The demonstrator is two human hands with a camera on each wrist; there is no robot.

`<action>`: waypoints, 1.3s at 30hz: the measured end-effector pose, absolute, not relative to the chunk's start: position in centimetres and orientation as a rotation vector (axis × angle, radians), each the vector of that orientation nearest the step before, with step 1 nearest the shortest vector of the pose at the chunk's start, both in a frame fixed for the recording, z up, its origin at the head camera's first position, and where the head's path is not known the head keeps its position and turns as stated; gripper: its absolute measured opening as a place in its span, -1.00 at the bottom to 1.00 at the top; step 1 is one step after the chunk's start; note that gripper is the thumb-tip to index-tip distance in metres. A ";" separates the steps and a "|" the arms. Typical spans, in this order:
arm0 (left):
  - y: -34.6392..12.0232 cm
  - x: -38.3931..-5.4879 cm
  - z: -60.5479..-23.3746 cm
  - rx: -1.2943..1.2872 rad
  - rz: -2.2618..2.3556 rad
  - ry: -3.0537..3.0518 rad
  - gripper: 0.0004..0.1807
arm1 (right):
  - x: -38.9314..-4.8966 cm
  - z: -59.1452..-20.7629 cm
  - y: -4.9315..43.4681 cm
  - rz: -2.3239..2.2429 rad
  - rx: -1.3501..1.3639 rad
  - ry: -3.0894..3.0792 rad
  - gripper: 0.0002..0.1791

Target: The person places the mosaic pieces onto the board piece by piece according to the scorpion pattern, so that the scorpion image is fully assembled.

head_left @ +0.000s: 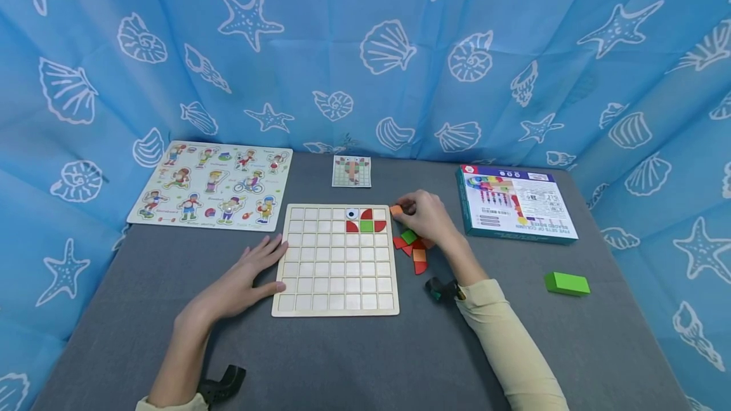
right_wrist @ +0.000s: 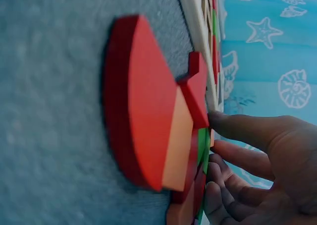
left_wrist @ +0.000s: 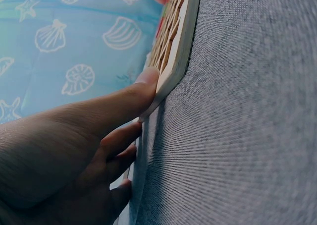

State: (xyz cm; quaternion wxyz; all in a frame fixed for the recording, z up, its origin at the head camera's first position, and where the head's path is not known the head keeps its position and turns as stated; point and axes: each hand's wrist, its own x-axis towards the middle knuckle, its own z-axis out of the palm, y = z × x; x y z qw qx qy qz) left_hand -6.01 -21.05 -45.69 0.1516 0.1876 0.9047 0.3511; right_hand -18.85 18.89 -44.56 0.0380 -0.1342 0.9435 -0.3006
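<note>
A wooden grid board (head_left: 337, 269) lies on the table. In its top right cells sit an eye tile (head_left: 351, 214), a green square tile (head_left: 366, 226) and several red quarter-round tiles (head_left: 379, 226). My left hand (head_left: 254, 274) rests at the board's left edge, thumb touching the rim and fingers extended. Beside the upper right corner, my right hand (head_left: 425, 214) pinches an orange square tile (head_left: 396, 210) between thumb and finger. Under and below that hand is a loose pile with red tiles (right_wrist: 148, 106), an orange tile (right_wrist: 178, 140) and green tiles (head_left: 408, 236), partly hidden by the hand.
A small pattern card (head_left: 351, 172) lies behind the board. Back left is a picture puzzle board (head_left: 194, 212); a flat box (head_left: 520, 205) lies at the right, with a green block (head_left: 567, 283) nearer. A blue curtain (head_left: 342, 49) hangs behind the table.
</note>
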 end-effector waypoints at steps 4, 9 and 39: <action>-21.0 -6.0 -45.7 0.538 1.001 2.597 -0.09 | -19.3 -44.6 19.0 -0.917 -0.399 2.856 -0.68; -21.0 -6.0 -45.6 0.538 0.994 2.597 -0.09 | -19.3 -44.3 19.2 -0.943 -0.380 2.820 -0.72; -21.0 -6.1 -46.0 0.549 1.051 2.589 -0.07 | -16.2 -42.8 15.0 -1.362 -0.626 2.555 -0.71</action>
